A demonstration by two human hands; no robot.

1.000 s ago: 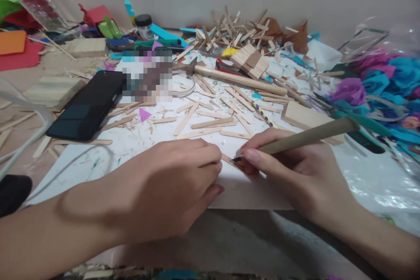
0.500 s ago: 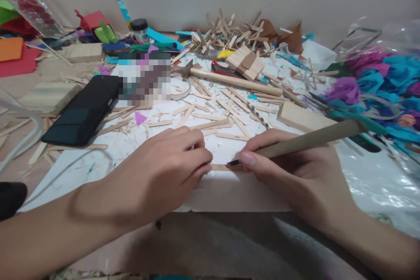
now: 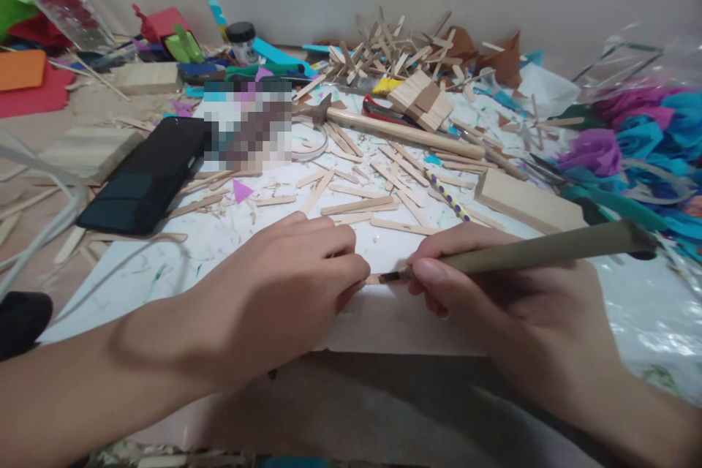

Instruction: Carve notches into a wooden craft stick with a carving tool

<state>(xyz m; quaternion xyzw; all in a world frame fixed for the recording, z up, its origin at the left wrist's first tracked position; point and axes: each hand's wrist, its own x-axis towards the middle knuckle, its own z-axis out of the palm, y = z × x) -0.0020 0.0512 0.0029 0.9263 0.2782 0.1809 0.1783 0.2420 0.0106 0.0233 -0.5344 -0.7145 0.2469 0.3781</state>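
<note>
My left hand (image 3: pixel 296 278) rests on the white board (image 3: pixel 384 314), its fingers closed on a short wooden craft stick (image 3: pixel 374 279). Only a small end of that stick shows past the fingertips, with a browner patch by the tip of the tool. In a pen-like grip, my right hand (image 3: pixel 493 292) holds a thick olive-handled tool (image 3: pixel 526 250) with a short, dark, blade-like tip. This tip touches or nearly touches the stick's end. Loose craft sticks (image 3: pixel 359 206) lie just beyond both hands.
Behind the hands lie a black phone (image 3: pixel 145 175), a long-handled hammer (image 3: pixel 406 130), a red cutter (image 3: pixel 384 113) and a wood block (image 3: pixel 526 201). A pile of sticks (image 3: pixel 384 51) sits by the wall. Crepe-paper flowers (image 3: pixel 592 153) fill the right. A cable (image 3: pixel 66 212) loops at left.
The view has shifted slightly, so things sit further right. My right hand has tilted the tool flatter, and less of the stick shows between the hands. Both grips stay closed.
</note>
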